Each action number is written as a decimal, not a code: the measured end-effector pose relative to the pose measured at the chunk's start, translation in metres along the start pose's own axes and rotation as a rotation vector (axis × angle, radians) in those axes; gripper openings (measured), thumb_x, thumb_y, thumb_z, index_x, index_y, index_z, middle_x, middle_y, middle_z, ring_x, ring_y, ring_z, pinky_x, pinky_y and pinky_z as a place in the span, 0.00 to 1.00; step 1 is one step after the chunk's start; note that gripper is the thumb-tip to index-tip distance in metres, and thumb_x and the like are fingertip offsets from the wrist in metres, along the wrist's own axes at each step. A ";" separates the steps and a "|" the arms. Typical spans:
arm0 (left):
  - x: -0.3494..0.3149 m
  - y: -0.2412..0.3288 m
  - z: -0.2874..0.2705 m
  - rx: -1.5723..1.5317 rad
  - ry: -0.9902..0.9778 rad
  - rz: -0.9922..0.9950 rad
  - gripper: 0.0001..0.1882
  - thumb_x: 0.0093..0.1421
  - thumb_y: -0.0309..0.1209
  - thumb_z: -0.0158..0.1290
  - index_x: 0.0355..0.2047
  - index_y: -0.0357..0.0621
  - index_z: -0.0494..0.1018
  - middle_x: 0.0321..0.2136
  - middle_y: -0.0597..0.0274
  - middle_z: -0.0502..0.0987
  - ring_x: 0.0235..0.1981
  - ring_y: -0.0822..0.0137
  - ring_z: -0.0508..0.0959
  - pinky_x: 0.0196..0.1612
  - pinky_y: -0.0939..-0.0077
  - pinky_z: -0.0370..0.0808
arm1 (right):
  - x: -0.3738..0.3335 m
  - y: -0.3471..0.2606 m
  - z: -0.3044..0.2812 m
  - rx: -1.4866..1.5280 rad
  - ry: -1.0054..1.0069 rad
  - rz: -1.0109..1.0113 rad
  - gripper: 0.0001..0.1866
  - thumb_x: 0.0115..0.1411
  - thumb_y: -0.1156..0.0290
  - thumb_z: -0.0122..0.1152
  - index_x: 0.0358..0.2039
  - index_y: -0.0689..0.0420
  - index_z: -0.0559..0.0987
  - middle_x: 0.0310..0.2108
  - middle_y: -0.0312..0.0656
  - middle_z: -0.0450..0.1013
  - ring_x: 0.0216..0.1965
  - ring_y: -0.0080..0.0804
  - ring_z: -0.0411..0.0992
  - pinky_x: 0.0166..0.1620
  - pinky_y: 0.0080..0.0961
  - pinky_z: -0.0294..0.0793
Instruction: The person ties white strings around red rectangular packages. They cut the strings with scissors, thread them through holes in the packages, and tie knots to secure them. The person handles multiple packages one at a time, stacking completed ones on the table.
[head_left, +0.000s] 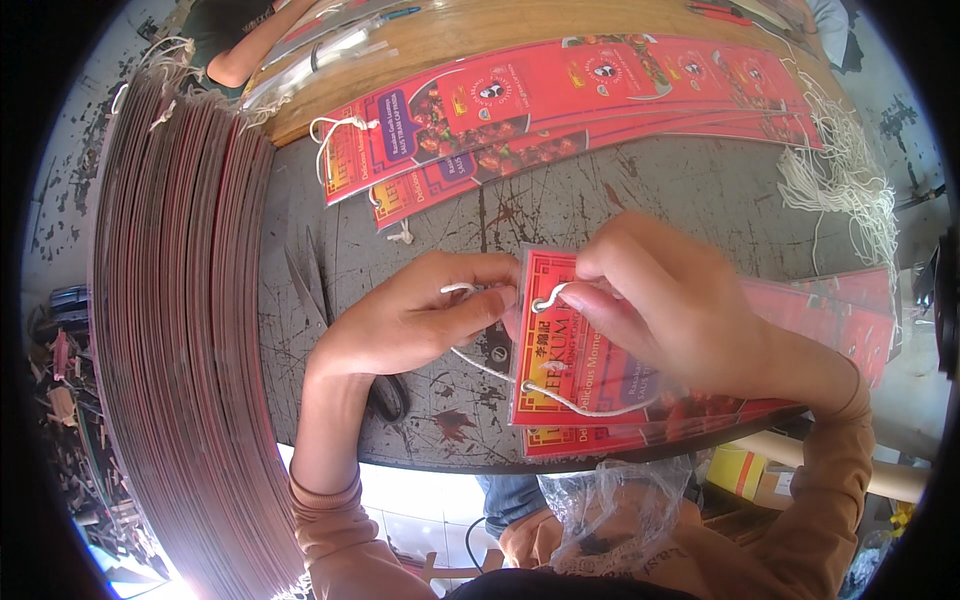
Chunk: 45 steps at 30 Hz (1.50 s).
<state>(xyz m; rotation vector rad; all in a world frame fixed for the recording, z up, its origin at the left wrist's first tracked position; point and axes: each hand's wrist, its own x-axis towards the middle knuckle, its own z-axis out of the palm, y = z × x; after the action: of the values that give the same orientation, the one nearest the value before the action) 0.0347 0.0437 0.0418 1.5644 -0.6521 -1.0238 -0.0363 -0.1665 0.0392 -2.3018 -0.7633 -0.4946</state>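
Note:
A long red printed sign strip (600, 330) lies over similar strips at the table's front edge, with two metal eyelets at its left end. A white cord (590, 411) passes through the lower eyelet and loops to both sides. Thumb and forefinger of my left hand (420, 308) are closed on the cord beside the strip's left edge; some of those fingertips are hidden behind the strip. Above the strip, my right hand (680, 300) pinches the cord where it comes out of the upper eyelet. Black-handled scissors (388, 398) lie partly beneath my left wrist.
A tall stack of strips (180, 270) stands along the left. Finished-looking red strips with cords (540, 100) lie at the back, and a bundle of white cords (840, 195) hangs at the right. Another person's arm (250, 50) rests at the far left. Clear plastic (615, 510) lies below the table edge.

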 end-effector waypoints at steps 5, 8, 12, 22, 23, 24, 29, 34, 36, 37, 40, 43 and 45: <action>-0.002 0.000 -0.001 0.014 0.032 -0.034 0.11 0.62 0.25 0.45 0.40 0.31 0.72 0.30 0.62 0.76 0.34 0.77 0.71 0.38 0.81 0.69 | -0.002 0.002 0.003 0.010 0.009 -0.037 0.10 0.48 0.79 0.64 0.27 0.61 0.70 0.25 0.43 0.67 0.22 0.36 0.68 0.24 0.27 0.67; -0.002 0.000 -0.002 0.022 0.032 -0.054 0.11 0.61 0.25 0.46 0.40 0.32 0.73 0.31 0.64 0.77 0.34 0.78 0.71 0.37 0.82 0.69 | -0.003 0.002 0.003 -0.006 -0.012 -0.033 0.10 0.47 0.79 0.63 0.25 0.61 0.69 0.25 0.43 0.67 0.22 0.36 0.68 0.24 0.27 0.67; -0.004 -0.001 -0.001 0.020 0.054 -0.053 0.11 0.62 0.27 0.47 0.39 0.32 0.73 0.30 0.65 0.76 0.34 0.78 0.70 0.36 0.82 0.69 | -0.004 0.001 0.002 -0.022 -0.031 -0.028 0.09 0.47 0.78 0.63 0.24 0.60 0.70 0.25 0.42 0.67 0.22 0.34 0.68 0.23 0.26 0.67; 0.006 -0.015 0.011 0.093 0.110 0.098 0.13 0.62 0.33 0.49 0.39 0.35 0.72 0.24 0.64 0.71 0.29 0.77 0.67 0.31 0.80 0.69 | -0.007 0.005 0.007 -0.091 -0.033 -0.097 0.10 0.43 0.74 0.63 0.25 0.57 0.70 0.23 0.36 0.62 0.22 0.26 0.66 0.15 0.23 0.63; 0.006 -0.015 0.012 0.095 0.115 0.094 0.12 0.62 0.32 0.49 0.39 0.35 0.72 0.24 0.64 0.71 0.29 0.78 0.67 0.30 0.80 0.68 | -0.007 0.005 0.008 -0.090 -0.024 -0.099 0.10 0.44 0.74 0.63 0.25 0.57 0.70 0.22 0.36 0.62 0.22 0.26 0.66 0.15 0.23 0.63; 0.006 -0.015 0.012 0.098 0.118 0.090 0.12 0.62 0.31 0.48 0.40 0.34 0.71 0.24 0.64 0.71 0.28 0.78 0.67 0.29 0.81 0.68 | -0.006 0.005 0.009 -0.090 -0.014 -0.100 0.10 0.44 0.74 0.63 0.25 0.57 0.70 0.22 0.36 0.62 0.21 0.26 0.66 0.15 0.23 0.63; 0.006 -0.016 0.012 0.167 0.131 0.091 0.11 0.61 0.28 0.47 0.40 0.34 0.71 0.23 0.65 0.71 0.26 0.78 0.66 0.27 0.82 0.67 | -0.006 0.006 0.014 -0.099 0.028 -0.093 0.10 0.46 0.72 0.63 0.26 0.57 0.71 0.22 0.36 0.63 0.20 0.27 0.66 0.15 0.23 0.64; 0.002 -0.007 0.007 0.147 0.128 -0.015 0.11 0.62 0.29 0.47 0.38 0.33 0.72 0.22 0.67 0.71 0.25 0.80 0.64 0.25 0.81 0.64 | -0.008 0.007 0.014 -0.105 -0.010 -0.121 0.10 0.46 0.71 0.63 0.27 0.56 0.71 0.22 0.35 0.61 0.20 0.25 0.65 0.14 0.22 0.63; 0.001 -0.003 0.003 0.076 0.099 -0.071 0.11 0.62 0.30 0.46 0.39 0.34 0.72 0.23 0.68 0.71 0.24 0.81 0.63 0.24 0.83 0.63 | -0.008 0.006 0.014 -0.099 -0.019 -0.110 0.09 0.46 0.71 0.63 0.26 0.56 0.71 0.21 0.34 0.60 0.20 0.25 0.64 0.14 0.22 0.63; 0.001 -0.003 0.002 0.042 0.085 -0.099 0.11 0.62 0.30 0.46 0.39 0.34 0.73 0.23 0.69 0.71 0.24 0.82 0.63 0.24 0.83 0.62 | -0.008 0.005 0.014 -0.095 -0.023 -0.105 0.09 0.46 0.71 0.63 0.26 0.56 0.71 0.21 0.34 0.60 0.20 0.24 0.64 0.14 0.21 0.63; 0.001 -0.006 0.002 0.043 0.098 -0.062 0.14 0.62 0.31 0.47 0.40 0.32 0.73 0.16 0.73 0.62 0.17 0.80 0.58 0.18 0.84 0.53 | -0.008 0.005 0.014 -0.134 -0.032 -0.120 0.09 0.46 0.70 0.63 0.24 0.55 0.71 0.21 0.34 0.59 0.20 0.23 0.64 0.14 0.21 0.63; -0.002 -0.004 -0.005 -0.110 0.027 -0.141 0.11 0.62 0.28 0.47 0.41 0.34 0.73 0.25 0.70 0.73 0.25 0.82 0.65 0.26 0.85 0.63 | -0.007 0.003 0.014 -0.144 -0.005 -0.135 0.09 0.46 0.69 0.63 0.23 0.55 0.70 0.20 0.33 0.58 0.20 0.23 0.64 0.14 0.20 0.62; -0.001 -0.005 -0.005 -0.066 0.021 -0.064 0.10 0.61 0.26 0.48 0.40 0.33 0.73 0.27 0.70 0.74 0.27 0.81 0.68 0.29 0.84 0.65 | -0.008 0.003 0.015 -0.154 0.001 -0.135 0.10 0.46 0.68 0.63 0.23 0.55 0.70 0.20 0.33 0.58 0.21 0.22 0.63 0.14 0.20 0.62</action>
<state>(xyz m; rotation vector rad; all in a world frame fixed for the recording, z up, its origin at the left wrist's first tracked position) 0.0377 0.0487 0.0371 1.5443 -0.5514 -1.0644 -0.0382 -0.1612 0.0225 -2.4013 -0.9129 -0.6353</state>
